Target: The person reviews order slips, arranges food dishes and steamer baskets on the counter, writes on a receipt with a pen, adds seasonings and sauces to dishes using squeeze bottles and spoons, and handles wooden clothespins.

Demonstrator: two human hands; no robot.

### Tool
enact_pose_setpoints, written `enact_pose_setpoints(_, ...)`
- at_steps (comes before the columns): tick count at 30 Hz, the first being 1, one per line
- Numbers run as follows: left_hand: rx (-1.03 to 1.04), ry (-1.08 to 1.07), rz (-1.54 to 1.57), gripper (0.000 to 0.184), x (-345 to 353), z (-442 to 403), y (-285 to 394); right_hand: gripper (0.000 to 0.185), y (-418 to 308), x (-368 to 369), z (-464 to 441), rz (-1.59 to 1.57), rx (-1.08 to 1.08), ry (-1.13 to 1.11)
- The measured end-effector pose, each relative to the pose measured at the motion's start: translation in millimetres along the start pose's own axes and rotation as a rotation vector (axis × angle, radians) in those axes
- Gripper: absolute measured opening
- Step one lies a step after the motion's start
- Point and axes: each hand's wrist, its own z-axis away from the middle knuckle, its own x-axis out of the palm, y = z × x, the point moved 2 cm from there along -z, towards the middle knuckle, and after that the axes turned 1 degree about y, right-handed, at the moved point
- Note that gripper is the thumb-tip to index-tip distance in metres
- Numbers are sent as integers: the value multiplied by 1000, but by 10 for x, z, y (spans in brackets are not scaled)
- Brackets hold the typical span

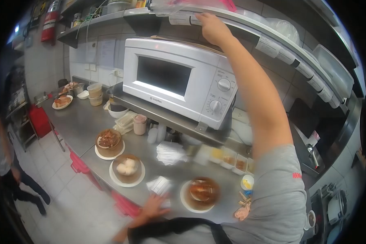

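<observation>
Your left hand (152, 208), spread, touches slips (159, 185) at 7 o'clock. Your right hand (214, 30) is at a label (195, 20) at 12 o'clock; grip unclear.

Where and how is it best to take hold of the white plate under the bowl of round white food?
Probably by the near rim of the white plate, coming from the camera wearer's side and supporting it underneath: it lies flat, and the rim stands out there beyond the brown bowl. Keep it level, since the bowl seems just to rest on it.
</observation>
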Motion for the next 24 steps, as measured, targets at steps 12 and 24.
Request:
enact_pose_setpoints(12, 96, 59, -71, 71, 15, 48, -85, 35, 614, -591, 771, 438, 5, 182)
enact_pose_setpoints(24, -147, 518, 950, 58, -1393, -583, 757, 46, -1628, -1451, 2164, -931, 661, -862)
